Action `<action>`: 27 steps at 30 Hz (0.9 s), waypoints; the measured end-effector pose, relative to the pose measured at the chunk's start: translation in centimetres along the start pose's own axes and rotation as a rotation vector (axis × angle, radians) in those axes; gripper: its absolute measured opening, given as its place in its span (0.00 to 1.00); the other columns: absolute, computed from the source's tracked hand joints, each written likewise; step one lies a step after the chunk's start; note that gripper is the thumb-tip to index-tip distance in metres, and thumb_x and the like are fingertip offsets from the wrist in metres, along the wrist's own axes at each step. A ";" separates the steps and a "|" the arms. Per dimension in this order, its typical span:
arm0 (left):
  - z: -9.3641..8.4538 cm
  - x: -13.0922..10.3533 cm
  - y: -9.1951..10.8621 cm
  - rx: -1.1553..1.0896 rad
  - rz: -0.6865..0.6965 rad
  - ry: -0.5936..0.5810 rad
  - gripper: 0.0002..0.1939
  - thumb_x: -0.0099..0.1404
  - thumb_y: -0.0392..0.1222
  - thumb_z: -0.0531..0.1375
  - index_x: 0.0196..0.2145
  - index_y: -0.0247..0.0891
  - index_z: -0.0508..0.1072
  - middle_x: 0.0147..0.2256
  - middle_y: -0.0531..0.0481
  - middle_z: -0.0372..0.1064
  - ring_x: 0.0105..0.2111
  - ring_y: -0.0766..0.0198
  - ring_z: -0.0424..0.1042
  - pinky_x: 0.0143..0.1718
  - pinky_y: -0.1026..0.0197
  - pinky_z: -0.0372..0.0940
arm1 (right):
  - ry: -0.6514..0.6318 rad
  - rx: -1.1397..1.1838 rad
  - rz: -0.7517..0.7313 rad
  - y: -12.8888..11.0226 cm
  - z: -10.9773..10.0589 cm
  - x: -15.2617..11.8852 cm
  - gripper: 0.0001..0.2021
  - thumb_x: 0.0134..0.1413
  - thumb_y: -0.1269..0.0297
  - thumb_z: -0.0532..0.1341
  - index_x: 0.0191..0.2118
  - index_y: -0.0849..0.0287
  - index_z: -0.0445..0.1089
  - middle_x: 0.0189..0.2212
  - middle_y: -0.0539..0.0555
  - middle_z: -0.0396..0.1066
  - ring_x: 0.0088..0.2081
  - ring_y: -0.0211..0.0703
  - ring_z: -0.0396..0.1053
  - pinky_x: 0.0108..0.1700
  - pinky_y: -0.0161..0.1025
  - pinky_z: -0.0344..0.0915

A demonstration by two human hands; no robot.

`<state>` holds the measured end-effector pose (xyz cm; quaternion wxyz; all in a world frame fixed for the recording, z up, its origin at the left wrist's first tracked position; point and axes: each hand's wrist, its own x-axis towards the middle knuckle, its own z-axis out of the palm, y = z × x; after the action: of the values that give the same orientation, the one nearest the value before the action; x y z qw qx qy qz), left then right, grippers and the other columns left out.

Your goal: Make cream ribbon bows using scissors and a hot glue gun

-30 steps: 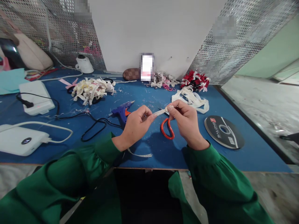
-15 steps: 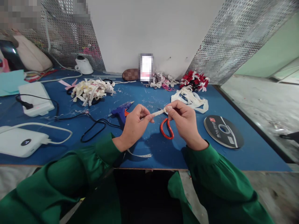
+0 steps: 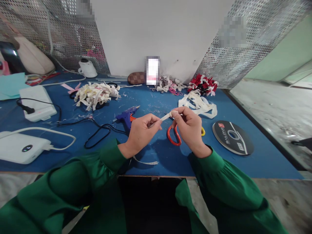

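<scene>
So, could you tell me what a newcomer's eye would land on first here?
Probably the two hands in green sleeves at the centre: the left hand and right hand pinch a short cream ribbon strip between them, above the red-handled scissors on the blue tabletop. Next, the blue hot-glue gun just left of the hands.

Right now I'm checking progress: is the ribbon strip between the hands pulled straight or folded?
Pulled straight: the ribbon strip spans from the left hand to the right hand, each pinching one end.
</scene>
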<state>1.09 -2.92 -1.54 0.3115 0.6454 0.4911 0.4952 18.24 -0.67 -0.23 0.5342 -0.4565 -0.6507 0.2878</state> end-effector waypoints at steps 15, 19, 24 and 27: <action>0.0 0.3 -0.3 -0.013 -0.009 -0.003 0.10 0.66 0.44 0.60 0.29 0.38 0.74 0.25 0.52 0.74 0.24 0.67 0.67 0.28 0.64 0.61 | -0.049 0.121 0.020 -0.6 0.2 -0.3 0.05 0.62 0.62 0.60 0.34 0.55 0.69 0.19 0.45 0.69 0.21 0.37 0.69 0.27 0.37 0.64; 0.0 0.2 -0.3 -0.001 0.006 -0.014 0.10 0.66 0.44 0.61 0.29 0.38 0.75 0.25 0.52 0.74 0.24 0.67 0.68 0.28 0.63 0.61 | -0.082 0.248 0.102 -0.7 0.1 -0.1 0.06 0.60 0.61 0.62 0.33 0.56 0.68 0.19 0.45 0.68 0.19 0.36 0.69 0.24 0.35 0.63; 0.1 0.1 -0.5 -0.068 -0.029 0.003 0.07 0.64 0.41 0.62 0.29 0.38 0.75 0.26 0.52 0.76 0.27 0.66 0.72 0.29 0.63 0.64 | -0.285 0.205 0.057 -1.1 0.3 -0.7 0.07 0.60 0.60 0.62 0.33 0.57 0.70 0.17 0.45 0.69 0.18 0.36 0.68 0.23 0.35 0.61; 0.2 0.1 -0.5 -0.099 -0.048 0.030 0.07 0.64 0.41 0.62 0.29 0.38 0.75 0.26 0.52 0.76 0.27 0.66 0.73 0.30 0.64 0.65 | -0.251 0.188 0.040 -1.1 0.7 -0.9 0.07 0.60 0.61 0.63 0.33 0.57 0.72 0.18 0.45 0.69 0.19 0.35 0.68 0.24 0.35 0.62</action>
<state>1.15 -2.59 -2.04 0.3474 0.6097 0.4859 0.5211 17.26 -1.87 0.13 0.4831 -0.3780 -0.6734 0.4127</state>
